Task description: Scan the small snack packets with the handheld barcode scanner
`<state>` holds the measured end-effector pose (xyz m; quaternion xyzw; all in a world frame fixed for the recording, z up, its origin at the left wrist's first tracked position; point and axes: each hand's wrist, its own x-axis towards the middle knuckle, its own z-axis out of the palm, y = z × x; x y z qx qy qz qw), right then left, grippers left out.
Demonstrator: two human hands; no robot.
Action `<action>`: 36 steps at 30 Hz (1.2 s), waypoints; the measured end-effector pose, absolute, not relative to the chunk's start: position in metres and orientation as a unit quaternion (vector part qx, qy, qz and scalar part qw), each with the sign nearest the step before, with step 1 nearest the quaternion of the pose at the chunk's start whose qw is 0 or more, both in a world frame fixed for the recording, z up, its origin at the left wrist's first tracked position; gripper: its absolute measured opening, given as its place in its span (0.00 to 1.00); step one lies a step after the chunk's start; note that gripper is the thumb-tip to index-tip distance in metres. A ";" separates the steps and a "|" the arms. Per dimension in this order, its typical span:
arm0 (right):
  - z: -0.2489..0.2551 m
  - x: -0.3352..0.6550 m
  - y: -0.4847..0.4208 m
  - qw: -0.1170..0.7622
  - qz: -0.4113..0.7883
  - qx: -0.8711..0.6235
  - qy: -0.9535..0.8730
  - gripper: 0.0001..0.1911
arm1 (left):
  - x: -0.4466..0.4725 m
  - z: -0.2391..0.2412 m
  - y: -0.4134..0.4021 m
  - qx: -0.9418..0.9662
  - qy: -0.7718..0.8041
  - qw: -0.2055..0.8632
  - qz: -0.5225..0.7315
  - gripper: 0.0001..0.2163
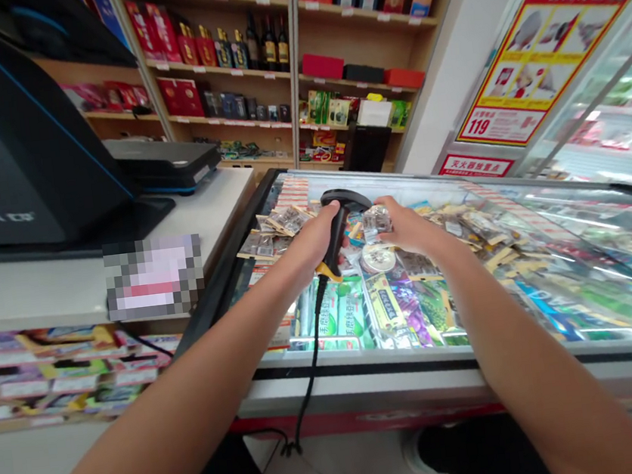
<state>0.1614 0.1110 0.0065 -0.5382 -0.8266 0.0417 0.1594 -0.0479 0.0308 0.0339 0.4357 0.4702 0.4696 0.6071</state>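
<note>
Your left hand [317, 243]: fingers clamped on black scanner [343, 215]. Your right hand [408, 230]: fingers clamped on small packet [376, 221], beside the scanner's head, over glass-lidded chest [421, 362] packed with wrapped goods [393, 312].

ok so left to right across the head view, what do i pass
black screen, flat black device, left hand, barcode scanner, small packet, right hand, red poster

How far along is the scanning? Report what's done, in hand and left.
Done: left hand holds the corded scanner; right hand holds a small packet. In hand: the packet sits right at the scanner's head, above the freezer lid. Left: no sign of a completed read; the till screen is unreadable.
</note>
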 end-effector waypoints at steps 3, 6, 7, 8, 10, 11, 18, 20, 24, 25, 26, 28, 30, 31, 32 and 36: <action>0.010 0.170 0.112 0.134 0.054 -0.558 -0.817 0.36 | -0.048 0.035 0.031 0.428 0.475 0.600 0.482 0.19; 0.018 0.182 0.110 0.071 0.030 -0.641 -0.763 0.38 | -0.052 0.037 0.034 0.406 0.462 0.582 0.533 0.18; 0.021 0.183 0.110 0.054 0.003 -0.678 -0.733 0.39 | -0.054 0.038 0.035 0.399 0.453 0.576 0.551 0.18; 0.023 0.181 0.110 0.048 -0.032 -0.705 -0.707 0.41 | -0.057 0.039 0.036 0.392 0.446 0.569 0.569 0.18; 0.024 0.169 0.113 0.062 -0.094 -0.714 -0.691 0.42 | -0.062 0.042 0.039 0.373 0.441 0.555 0.598 0.18; 0.022 0.158 0.116 0.077 -0.111 -0.693 -0.708 0.40 | -0.064 0.043 0.041 0.363 0.440 0.549 0.610 0.18; -0.011 0.069 0.173 0.158 0.074 -0.646 -0.743 0.28 | -0.070 0.041 0.049 0.324 0.434 0.557 0.630 0.16; -0.019 0.057 0.187 0.164 0.077 -0.677 -0.713 0.34 | -0.071 0.038 0.051 0.322 0.430 0.567 0.624 0.17; -0.025 0.050 0.201 0.205 0.106 -0.676 -0.700 0.30 | -0.071 0.035 0.053 0.316 0.437 0.580 0.610 0.18; -0.026 0.050 0.202 0.214 0.115 -0.666 -0.706 0.27 | -0.070 0.035 0.053 0.314 0.439 0.581 0.609 0.18; -0.026 0.051 0.202 0.221 0.119 -0.656 -0.712 0.26 | -0.070 0.035 0.053 0.315 0.439 0.583 0.607 0.18; -0.026 0.055 0.198 0.236 0.117 -0.643 -0.719 0.27 | -0.068 0.035 0.051 0.322 0.434 0.585 0.605 0.18; -0.025 0.061 0.190 0.270 0.108 -0.628 -0.722 0.28 | -0.066 0.035 0.048 0.332 0.428 0.586 0.602 0.18; -0.023 0.066 0.185 0.297 0.104 -0.616 -0.723 0.27 | -0.064 0.034 0.047 0.335 0.427 0.587 0.601 0.18; -0.020 0.071 0.181 0.328 0.101 -0.601 -0.721 0.28 | -0.063 0.034 0.046 0.337 0.426 0.588 0.600 0.18; -0.006 0.098 0.162 0.465 0.153 -0.539 -0.685 0.33 | -0.060 0.031 0.045 0.345 0.422 0.592 0.594 0.18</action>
